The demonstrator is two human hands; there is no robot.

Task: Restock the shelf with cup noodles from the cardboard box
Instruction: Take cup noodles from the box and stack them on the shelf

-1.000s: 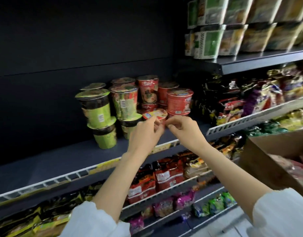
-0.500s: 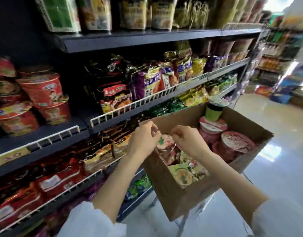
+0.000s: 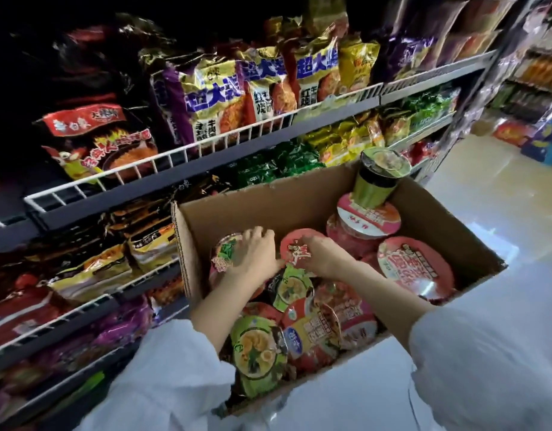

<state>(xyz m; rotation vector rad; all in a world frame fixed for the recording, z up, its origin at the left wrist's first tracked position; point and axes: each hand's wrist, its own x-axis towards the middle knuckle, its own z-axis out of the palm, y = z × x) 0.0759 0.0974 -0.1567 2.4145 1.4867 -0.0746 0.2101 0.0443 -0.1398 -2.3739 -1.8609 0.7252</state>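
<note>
The open cardboard box [image 3: 299, 203] sits low in front of me, filled with several cup noodles lying at all angles. My left hand [image 3: 256, 255] and my right hand [image 3: 326, 258] are both down inside it. They flank a red-lidded cup [image 3: 294, 245], fingers spread and touching its lid and rim, and the cup still rests among the others. Under my left hand lies a pink cup with a green picture [image 3: 223, 253]. A tall green cup [image 3: 374, 181] stands on a pink bowl [image 3: 366, 219] at the box's far end. A large pink bowl [image 3: 414, 265] lies to the right.
Wire-fronted shelves [image 3: 181, 154] packed with bagged noodles run along the left, very close to the box. A glossy pale aisle floor [image 3: 486, 181] lies to the right, with more racks far off. The cup-noodle shelf is out of view.
My view swung right and down, from the cup-noodle shelf to the box. Both hands left the cup set on that shelf and dropped into the box onto the red-lidded cup.
</note>
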